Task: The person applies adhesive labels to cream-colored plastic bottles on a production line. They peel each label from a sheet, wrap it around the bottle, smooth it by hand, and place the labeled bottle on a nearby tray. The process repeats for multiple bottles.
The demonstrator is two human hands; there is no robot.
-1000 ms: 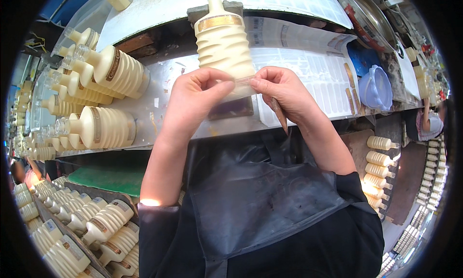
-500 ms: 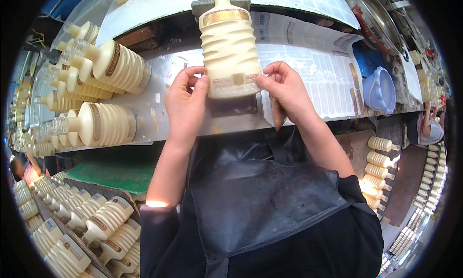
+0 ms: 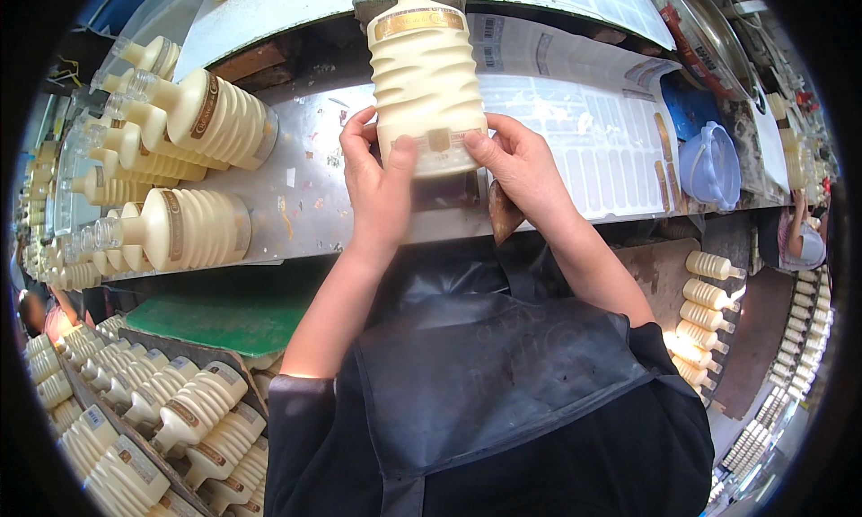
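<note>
Cream-coloured ribbed plastic bottle [image 3: 424, 77] with a gold band near its neck lies at the upper middle of the frame on the shiny metal bench [image 3: 305, 203], neck pointing away from me. My left hand [image 3: 377, 189] and right hand [image 3: 521, 162] pinch its base from either side, thumbs pressing a small gold label there; it looks nearly stuck on, smoothing remaining. Similar banded bottles [image 3: 193, 171] lie at left, white label sheets [image 3: 575, 131] at right, nothing blocking.
</note>
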